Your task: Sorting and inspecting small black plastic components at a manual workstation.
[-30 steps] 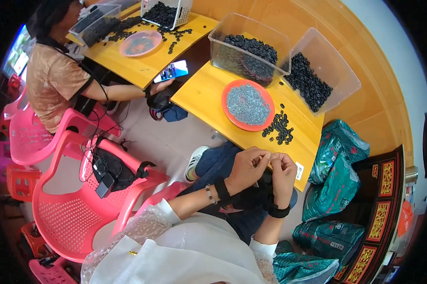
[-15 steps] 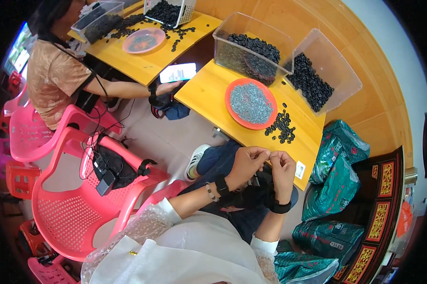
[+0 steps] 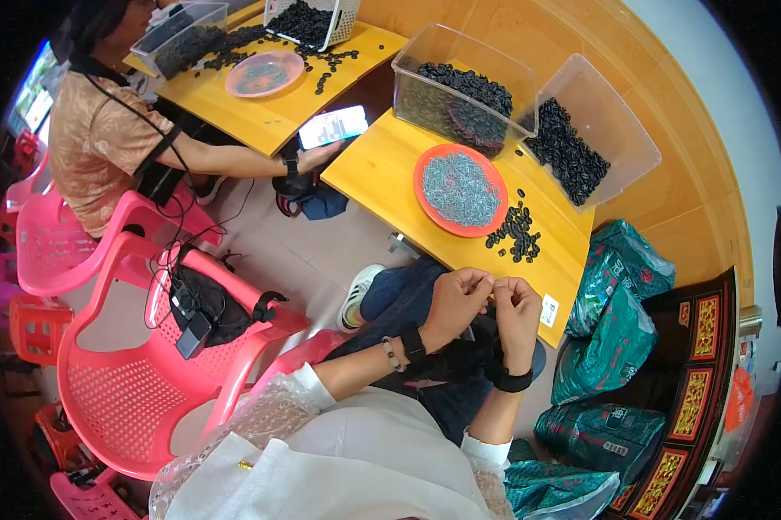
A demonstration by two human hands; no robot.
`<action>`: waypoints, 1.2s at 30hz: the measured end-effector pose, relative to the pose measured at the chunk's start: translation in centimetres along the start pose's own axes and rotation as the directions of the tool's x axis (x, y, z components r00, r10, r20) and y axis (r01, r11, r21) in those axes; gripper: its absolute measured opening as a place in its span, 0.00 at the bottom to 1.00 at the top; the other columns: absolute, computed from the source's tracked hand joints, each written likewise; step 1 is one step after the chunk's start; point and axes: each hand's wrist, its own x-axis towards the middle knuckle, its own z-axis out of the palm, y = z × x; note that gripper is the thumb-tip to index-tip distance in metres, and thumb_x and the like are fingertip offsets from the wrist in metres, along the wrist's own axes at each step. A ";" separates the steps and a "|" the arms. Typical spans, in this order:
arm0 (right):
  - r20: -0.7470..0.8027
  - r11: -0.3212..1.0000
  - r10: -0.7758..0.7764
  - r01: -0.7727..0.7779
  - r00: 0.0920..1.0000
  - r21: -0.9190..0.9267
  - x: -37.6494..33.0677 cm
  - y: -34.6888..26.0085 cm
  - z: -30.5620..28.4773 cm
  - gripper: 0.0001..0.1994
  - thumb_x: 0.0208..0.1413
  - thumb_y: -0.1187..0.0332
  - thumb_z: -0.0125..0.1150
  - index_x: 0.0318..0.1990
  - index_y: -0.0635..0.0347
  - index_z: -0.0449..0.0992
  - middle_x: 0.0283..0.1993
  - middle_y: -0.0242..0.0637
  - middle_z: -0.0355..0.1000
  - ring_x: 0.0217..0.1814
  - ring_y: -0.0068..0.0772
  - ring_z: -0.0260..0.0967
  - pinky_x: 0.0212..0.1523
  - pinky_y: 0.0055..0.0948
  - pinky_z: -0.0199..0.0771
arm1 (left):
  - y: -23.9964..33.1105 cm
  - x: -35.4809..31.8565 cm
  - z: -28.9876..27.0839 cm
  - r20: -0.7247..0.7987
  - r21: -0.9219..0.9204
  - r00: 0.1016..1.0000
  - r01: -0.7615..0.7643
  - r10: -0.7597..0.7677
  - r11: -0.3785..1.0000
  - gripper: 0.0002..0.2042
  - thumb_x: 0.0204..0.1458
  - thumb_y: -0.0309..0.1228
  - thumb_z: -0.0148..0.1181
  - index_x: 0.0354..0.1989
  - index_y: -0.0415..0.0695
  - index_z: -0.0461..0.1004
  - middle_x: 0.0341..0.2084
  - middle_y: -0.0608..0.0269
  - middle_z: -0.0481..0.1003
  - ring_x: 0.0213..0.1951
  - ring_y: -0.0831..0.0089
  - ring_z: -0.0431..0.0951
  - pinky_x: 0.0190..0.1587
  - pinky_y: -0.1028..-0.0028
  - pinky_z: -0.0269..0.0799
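Observation:
Above my lap, at the table's near edge, both hands meet at the fingertips. My left hand (image 3: pixel 456 305) is closed in a pinch, thumb against index finger. My right hand (image 3: pixel 518 319) is pinched likewise, right beside it. Whatever lies between the fingertips is too small to make out. Just beyond them, on the yellow table (image 3: pixel 382 178), a red-orange plate (image 3: pixel 470 232) holds a heap of small silver metal pieces, like screws or pins (image 3: pixel 460 186). To the plate's right a loose pile of small black oval pieces (image 3: pixel 517 232) lies on the wood.
Behind the plate stand a clear bin (image 3: pixel 405 97) and a tilted one (image 3: pixel 620 143), both with black pieces. Green bags (image 3: pixel 611 342) fill the right side. At left are a pink chair (image 3: pixel 122 390) with a black pouch (image 3: pixel 204 303), and a seated person holding a phone (image 3: pixel 332 127).
My hands stay nearly where they were, still pinched together. The other person's phone has shifted slightly up and right, and its screen shows something different.

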 end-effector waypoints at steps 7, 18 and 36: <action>-0.031 0.997 -0.069 0.068 0.997 -0.039 0.2 0.9 0.0 0.10 0.54 0.71 0.55 0.26 0.69 0.70 0.20 0.30 0.67 0.21 0.16 0.59 0.22 0.19 0.60 | -0.1 -0.1 0.2 -0.021 -0.028 1.000 0.016 -0.017 0.999 0.08 0.53 0.28 0.54 0.29 0.34 0.74 0.17 0.69 0.72 0.19 0.86 0.69 0.22 0.84 0.65; 0.063 0.995 -0.002 -0.004 0.998 0.095 0.1 0.4 -0.2 0.09 0.56 0.71 0.54 0.27 0.69 0.70 0.20 0.31 0.68 0.21 0.16 0.63 0.22 0.17 0.64 | -1.3 -0.5 0.2 0.011 -0.108 0.998 -0.067 0.069 0.992 0.09 0.55 0.30 0.54 0.32 0.35 0.75 0.19 0.69 0.73 0.22 0.85 0.69 0.25 0.84 0.66; -0.010 0.995 -0.026 0.027 1.000 0.100 -0.3 1.0 -0.3 0.10 0.56 0.71 0.53 0.28 0.70 0.70 0.21 0.32 0.69 0.22 0.17 0.65 0.25 0.18 0.68 | -1.9 -0.8 0.8 -0.027 -0.094 0.999 -0.048 0.046 0.994 0.08 0.54 0.28 0.55 0.33 0.34 0.75 0.23 0.68 0.75 0.24 0.85 0.71 0.28 0.84 0.68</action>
